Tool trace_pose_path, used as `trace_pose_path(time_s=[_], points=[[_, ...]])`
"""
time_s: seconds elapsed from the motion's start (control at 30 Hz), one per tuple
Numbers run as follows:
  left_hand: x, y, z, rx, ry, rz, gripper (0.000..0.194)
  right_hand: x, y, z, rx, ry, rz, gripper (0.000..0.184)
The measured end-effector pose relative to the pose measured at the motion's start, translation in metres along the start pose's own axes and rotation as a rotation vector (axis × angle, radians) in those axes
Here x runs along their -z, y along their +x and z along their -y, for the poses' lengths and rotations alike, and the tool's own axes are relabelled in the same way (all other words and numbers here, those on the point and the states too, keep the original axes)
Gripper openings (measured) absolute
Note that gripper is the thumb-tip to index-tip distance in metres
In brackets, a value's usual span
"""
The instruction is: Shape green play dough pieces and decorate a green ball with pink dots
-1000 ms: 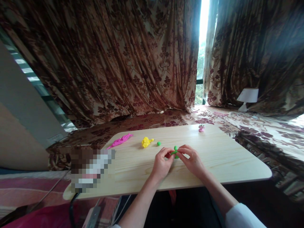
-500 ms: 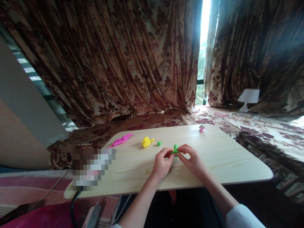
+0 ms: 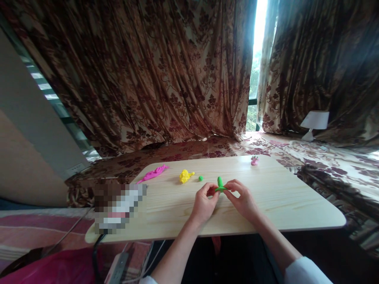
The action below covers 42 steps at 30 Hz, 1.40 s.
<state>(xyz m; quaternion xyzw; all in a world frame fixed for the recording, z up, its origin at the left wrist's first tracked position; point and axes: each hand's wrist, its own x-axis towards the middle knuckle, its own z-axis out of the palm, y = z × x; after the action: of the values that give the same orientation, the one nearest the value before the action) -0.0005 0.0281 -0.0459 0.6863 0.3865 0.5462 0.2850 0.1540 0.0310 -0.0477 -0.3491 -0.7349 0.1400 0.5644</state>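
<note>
Both my hands pinch one green modelling clay piece (image 3: 220, 184) just above the table. It has a rounded stem pointing away from me and flat side parts toward my fingers. My left hand (image 3: 205, 201) grips its left side with thumb and fingertips. On the right side, my right hand (image 3: 243, 199) pinches with thumb and index finger, the other fingers curled. A small green clay ball (image 3: 200, 178) lies beyond my left hand. Left of that ball is a lumpy yellow clay piece (image 3: 185, 176) with a short stub on its right.
A long pink clay piece (image 3: 154, 173) lies at the table's back left. A small pink figure (image 3: 254, 160) stands near the far right edge of the wooden table (image 3: 281, 205). A blurred-out object (image 3: 121, 209) covers the left end. Behind, a white lamp (image 3: 316, 120) stands before the curtains.
The green clay piece has tilted in my fingers, so its stem shows longer and its lower part no longer hangs below. The whole view has shifted slightly; the other clay pieces stay put.
</note>
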Motion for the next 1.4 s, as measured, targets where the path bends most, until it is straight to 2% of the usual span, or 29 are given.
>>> trace_pose_path(time_s=[0.53,0.73,0.97,1.4], points=[[0.002,0.002,-0.006,-0.032,0.049,-0.041,0.011,0.001,0.000,0.003,0.001,0.017,0.003,0.017],[0.002,0.001,-0.010,-0.043,0.022,-0.010,0.015,0.003,0.000,0.003,-0.001,0.032,0.018,0.014],[0.005,0.002,-0.002,0.008,-0.006,-0.030,0.016,0.002,0.001,-0.001,-0.022,0.037,-0.016,0.013],[0.003,0.000,0.000,0.018,-0.018,0.019,0.016,0.004,0.002,0.004,-0.033,0.044,0.016,0.014]])
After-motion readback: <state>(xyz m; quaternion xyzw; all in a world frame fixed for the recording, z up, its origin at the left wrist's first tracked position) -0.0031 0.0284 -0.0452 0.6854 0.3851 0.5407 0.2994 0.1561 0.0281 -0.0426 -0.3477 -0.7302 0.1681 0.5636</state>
